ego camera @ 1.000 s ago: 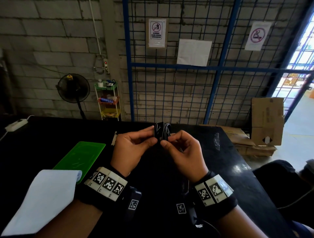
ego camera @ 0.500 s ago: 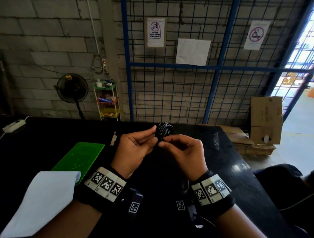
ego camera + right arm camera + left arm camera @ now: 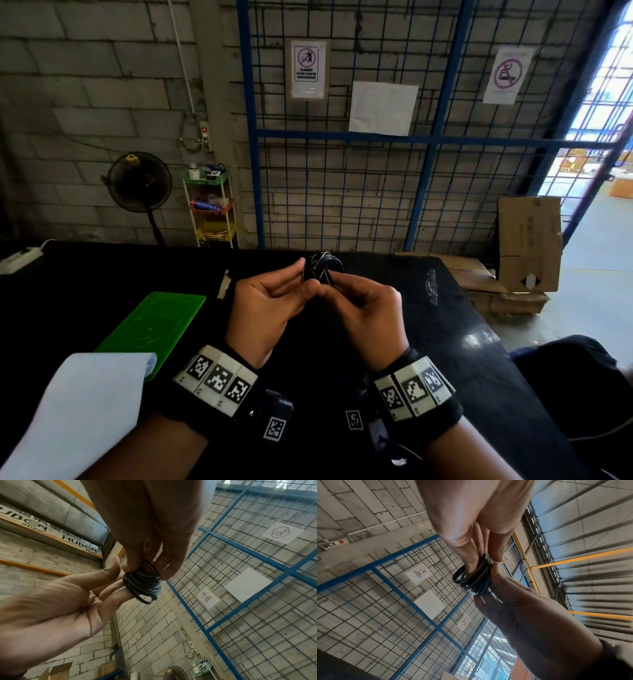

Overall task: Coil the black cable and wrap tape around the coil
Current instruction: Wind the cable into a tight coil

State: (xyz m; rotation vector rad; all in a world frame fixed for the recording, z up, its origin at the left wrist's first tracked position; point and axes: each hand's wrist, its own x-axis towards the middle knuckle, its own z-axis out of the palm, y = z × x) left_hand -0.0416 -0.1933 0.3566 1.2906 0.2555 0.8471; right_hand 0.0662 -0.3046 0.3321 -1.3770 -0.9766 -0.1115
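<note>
A small black cable coil [image 3: 322, 269] is held above the black table [image 3: 445, 342], between both hands. My left hand [image 3: 305, 278] pinches its left side with nearly straight fingers. In the left wrist view a finger [image 3: 471, 561] of that hand passes through the coil [image 3: 471, 580] while the thumb presses its rim. My right hand [image 3: 329, 285] pinches the coil's near side. The right wrist view shows the right hand [image 3: 145, 568] holding the coil [image 3: 144, 584] between thumb and fingers. A pale strip [image 3: 224, 287] and a clear shiny strip [image 3: 431, 286] lie on the table; whether they are tape I cannot tell.
A green board [image 3: 154, 322] and a white sheet [image 3: 78, 411] lie at the table's left. A white power strip [image 3: 20, 257] sits at the far left. Behind the table stand a fan [image 3: 139, 181], a small rack [image 3: 210, 205], a blue wire fence [image 3: 342, 137] and cardboard boxes [image 3: 527, 240].
Both hands keep hold of the coil. The right fingertips have closed in toward the left thumb, and the coil has turned slightly between them.
</note>
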